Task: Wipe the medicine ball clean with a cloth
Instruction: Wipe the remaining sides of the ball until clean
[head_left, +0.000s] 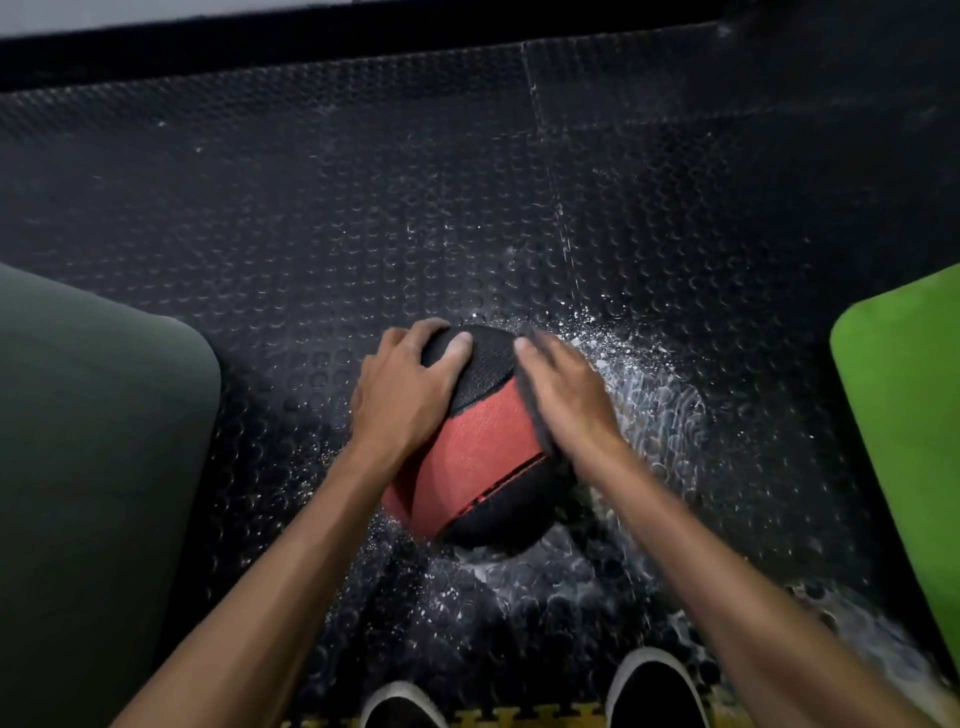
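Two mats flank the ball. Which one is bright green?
The right-side mat, beside the right hand. The left-side mat is dull dark olive.

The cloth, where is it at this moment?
In the head view the dark cloth lies on the right side of the medicine ball, pressed there under the right hand.

1. This looks like a gym or home workout room.
2. The floor (363, 208) is laid with black rubber tiles with raised round studs, and seams run between the tiles.
3. A dark green mat (88, 441) lies on the left and a bright green mat (904, 415) on the right.
4. A red-and-black medicine ball (478, 452) rests on the floor.
5. Yellow interlocking foam tiles (524, 719) edge the bottom.
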